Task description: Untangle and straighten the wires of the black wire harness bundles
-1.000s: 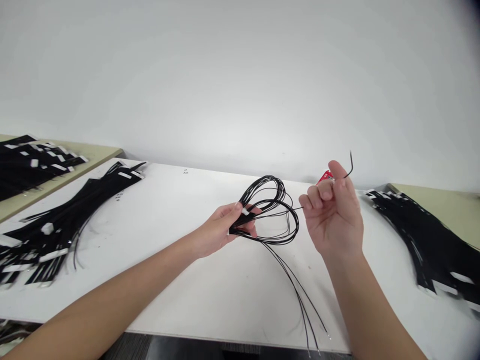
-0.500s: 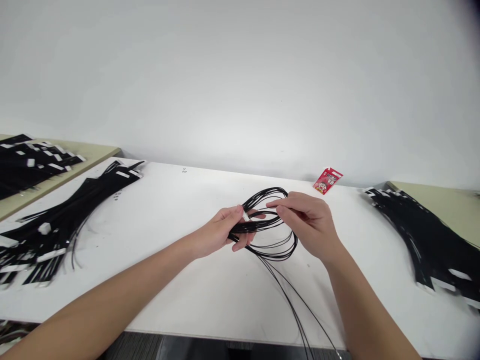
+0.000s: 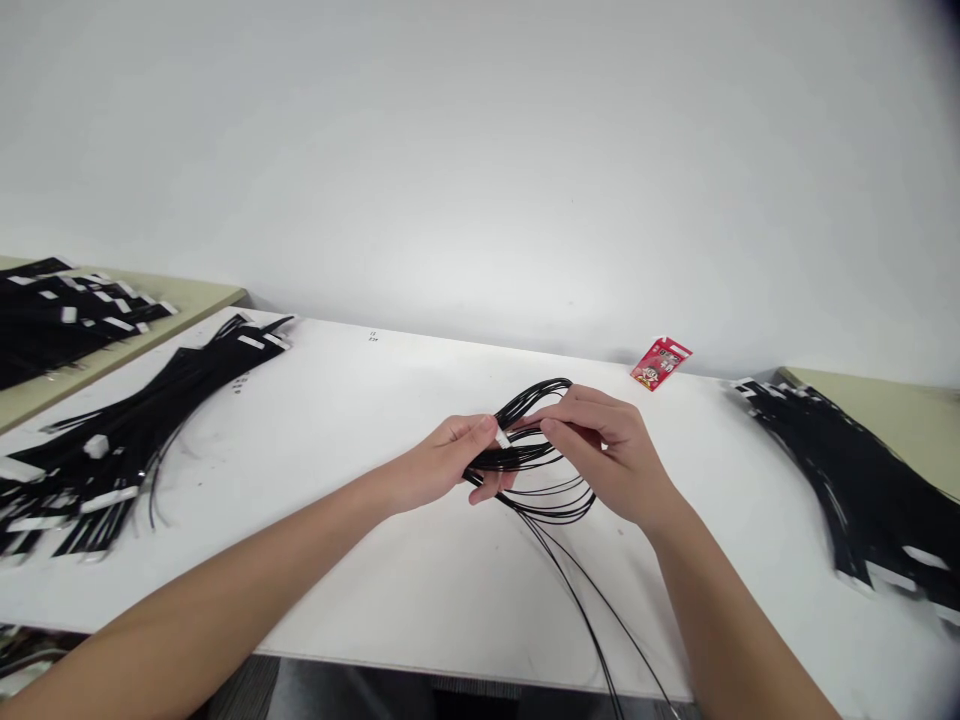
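A coil of thin black cable (image 3: pixel 525 457) is held above the middle of the white table (image 3: pixel 360 600). The strands are smooth and flexible, gathered into long oval loops; a white band (image 3: pixel 502 438) shows at the gripped end. Several loose strands (image 3: pixel 589 625) hang from the coil toward the table's front edge.

The left hand (image 3: pixel 442 465), above the table's middle, is closed around the banded end, thumb on top and fingers beneath. The right hand (image 3: pixel 611 445), also above the table, is partly closed at the loops, thumb and forefinger close together; whether they pinch a strand cannot be told.

A glossy red printed packet (image 3: pixel 660 364) lies near the table's rear edge. A flat black cable bundle (image 3: pixel 161 420) with white tags rests on the table's left part; a similar cable stack (image 3: pixel 862 470) occupies its right part. Beyond the table's left end, a beige worktop (image 3: pixel 202 295) carries further black cables (image 3: pixel 37 335). A plain, pale wall (image 3: pixel 480 180) stands behind the table.
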### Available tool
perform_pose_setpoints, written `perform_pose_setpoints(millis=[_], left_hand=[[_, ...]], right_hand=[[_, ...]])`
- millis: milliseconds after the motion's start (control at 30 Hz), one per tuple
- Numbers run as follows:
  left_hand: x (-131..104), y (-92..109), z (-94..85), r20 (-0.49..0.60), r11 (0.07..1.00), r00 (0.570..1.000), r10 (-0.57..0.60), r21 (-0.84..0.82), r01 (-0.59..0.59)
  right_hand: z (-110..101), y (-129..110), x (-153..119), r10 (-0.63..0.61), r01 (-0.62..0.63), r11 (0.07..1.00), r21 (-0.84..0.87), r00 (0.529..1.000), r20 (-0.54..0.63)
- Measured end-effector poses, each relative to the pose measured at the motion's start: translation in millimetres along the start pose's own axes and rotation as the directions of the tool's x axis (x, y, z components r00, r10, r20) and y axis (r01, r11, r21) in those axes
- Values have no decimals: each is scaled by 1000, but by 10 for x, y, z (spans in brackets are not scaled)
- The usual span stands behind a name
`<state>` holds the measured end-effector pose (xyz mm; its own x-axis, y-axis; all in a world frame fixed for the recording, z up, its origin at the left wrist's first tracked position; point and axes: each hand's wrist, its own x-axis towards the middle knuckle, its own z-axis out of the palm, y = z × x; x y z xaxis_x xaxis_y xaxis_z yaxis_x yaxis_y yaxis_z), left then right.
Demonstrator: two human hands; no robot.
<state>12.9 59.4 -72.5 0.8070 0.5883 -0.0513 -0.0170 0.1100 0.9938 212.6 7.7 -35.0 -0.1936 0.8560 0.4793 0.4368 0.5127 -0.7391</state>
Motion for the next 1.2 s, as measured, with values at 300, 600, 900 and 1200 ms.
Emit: perform_pose_setpoints(millis=[300, 600, 900, 1200], left_hand=[[0, -14, 4, -3, 1000, 1000, 4, -23, -4], [-1, 6, 18, -28, 1000, 999, -15, -3, 15], [6, 44, 58, -48, 996, 998, -32, 81, 36], [23, 36, 73, -62, 1000, 998, -13, -19, 12]], right_hand=[[3, 19, 6, 29, -29, 999, -13, 999, 22], [-4, 16, 5, 51, -50, 999, -18, 997, 55], [43, 73, 1, -1, 8, 989, -145, 999, 51], [84, 113, -10, 20, -8, 980, -199, 998, 58]])
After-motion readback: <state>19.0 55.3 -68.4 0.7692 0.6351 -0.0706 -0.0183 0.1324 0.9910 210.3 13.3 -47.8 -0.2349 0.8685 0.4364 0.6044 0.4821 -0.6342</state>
